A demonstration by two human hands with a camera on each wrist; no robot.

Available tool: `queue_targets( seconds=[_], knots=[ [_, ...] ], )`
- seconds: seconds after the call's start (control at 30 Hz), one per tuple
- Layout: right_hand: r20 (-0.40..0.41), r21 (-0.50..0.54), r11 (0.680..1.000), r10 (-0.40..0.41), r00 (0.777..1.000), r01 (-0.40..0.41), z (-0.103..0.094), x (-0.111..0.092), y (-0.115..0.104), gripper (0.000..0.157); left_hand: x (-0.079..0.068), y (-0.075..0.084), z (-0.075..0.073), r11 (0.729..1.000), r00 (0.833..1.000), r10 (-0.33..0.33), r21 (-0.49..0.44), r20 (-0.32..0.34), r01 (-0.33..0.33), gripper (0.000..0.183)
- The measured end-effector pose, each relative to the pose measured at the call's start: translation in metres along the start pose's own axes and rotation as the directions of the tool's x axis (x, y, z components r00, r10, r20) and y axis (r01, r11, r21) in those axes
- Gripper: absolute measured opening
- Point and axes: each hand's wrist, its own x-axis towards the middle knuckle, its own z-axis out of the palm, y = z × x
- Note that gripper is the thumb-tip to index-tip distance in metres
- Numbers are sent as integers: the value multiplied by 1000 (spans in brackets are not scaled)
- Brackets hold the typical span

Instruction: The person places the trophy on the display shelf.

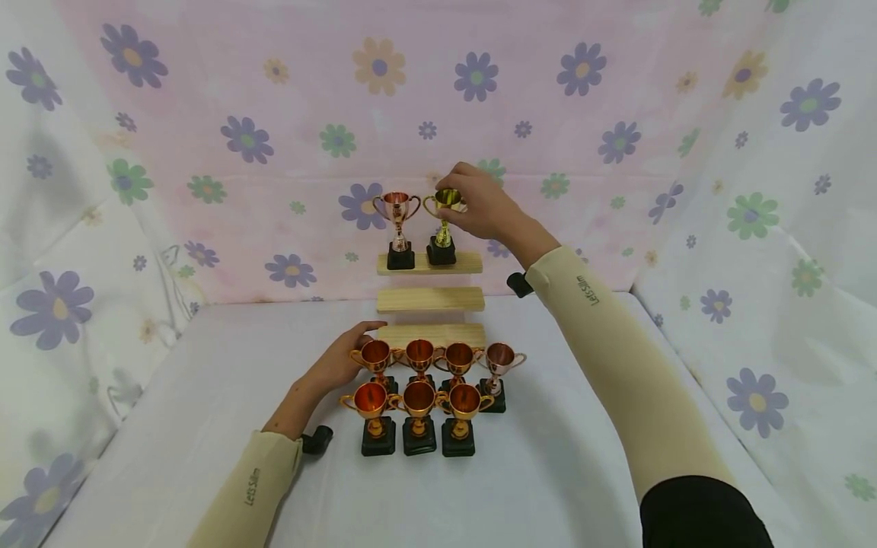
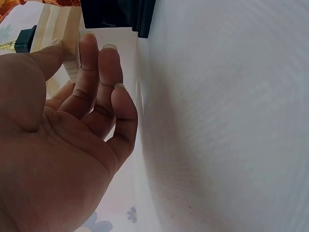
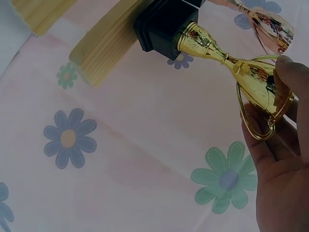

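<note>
My right hand (image 1: 485, 205) grips the cup of a gold trophy (image 1: 444, 234) at the top step of a wooden stand (image 1: 432, 299). In the right wrist view, thumb and fingers close around the trophy's bowl (image 3: 260, 87), and its black base is at the step. Left of it on that step stands a rose-gold trophy (image 1: 399, 221). Down at the lowest step (image 1: 438, 333), my left hand (image 1: 337, 364) pinches the left end. The left wrist view has the thumb on the wood (image 2: 72, 31), with the other fingers loosely bent beside it.
In front of the stand, several bronze-coloured trophies (image 1: 419, 396) stand in two rows on the white tabletop (image 1: 548, 472). A pinkish trophy (image 1: 501, 359) ends the back row at right. Flowered cloth (image 1: 301, 99) hangs behind and at both sides.
</note>
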Motion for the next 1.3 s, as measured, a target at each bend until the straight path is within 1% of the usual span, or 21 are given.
queue_targets(
  seconds=[0.2, 0.47, 0.67, 0.93, 1.2, 1.3],
  knots=[
    [17, -6, 1000, 23, 1000, -23, 7, 6, -4, 47, 0, 1, -1, 1000, 1000, 18, -6, 4, -18, 64],
    [21, -37, 999, 40, 999, -39, 13, 11, -5, 50, 1, -1, -1, 1000, 1000, -2, 11, 4, 2, 65],
    [25, -35, 998, 54, 998, -53, 16, 15, -9, 51, 0, -1, -1, 1000, 1000, -4, 7, 4, 4, 64],
    [12, -48, 998, 35, 999, -35, 20, 17, -11, 50, 0, -2, 1, 1000, 1000, 6, 13, -2, -6, 64],
    [1, -49, 998, 40, 999, -40, 21, 15, -12, 49, 0, 0, 1, 1000, 1000, -21, 7, -2, 21, 64],
    [-5, -58, 998, 28, 1000, -28, 21, 14, -12, 50, 0, 0, 1, 1000, 1000, -14, 16, -2, 14, 63]
  ],
)
